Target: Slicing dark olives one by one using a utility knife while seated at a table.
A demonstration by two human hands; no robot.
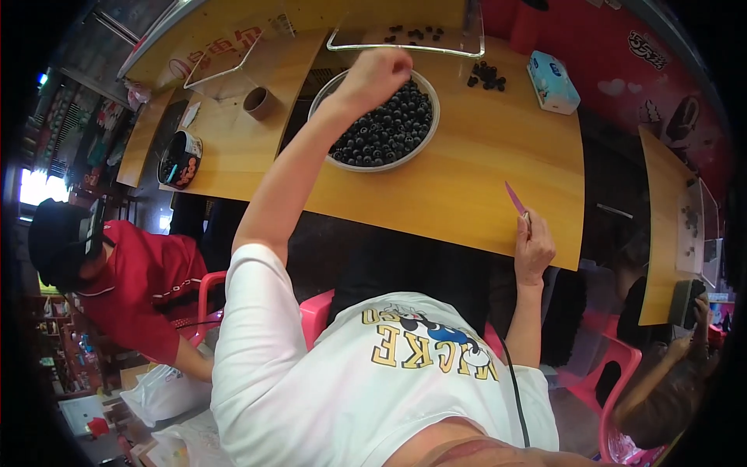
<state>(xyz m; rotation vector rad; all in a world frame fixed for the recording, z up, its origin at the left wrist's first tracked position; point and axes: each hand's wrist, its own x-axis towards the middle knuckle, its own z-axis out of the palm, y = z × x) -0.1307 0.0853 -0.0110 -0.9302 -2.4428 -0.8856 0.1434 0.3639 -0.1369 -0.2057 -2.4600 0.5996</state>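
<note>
Two bare hands work at a curved wooden table (pixel 467 187). The left hand (pixel 377 74) reaches out over a wide white bowl of small dark round fruits (pixel 381 124), fingers curled together, though whether they pinch a fruit cannot be told. The right hand (pixel 533 249) rests at the table's near edge, fingers closed around a small pink-bladed knife (pixel 515 198), blade pointing up and away. Beyond the bowl lies a clear plastic tray (pixel 405 39) with a few fruits; a loose cluster of dark fruits (pixel 486 75) and a blue tissue pack (pixel 552 82) sit to the right.
</note>
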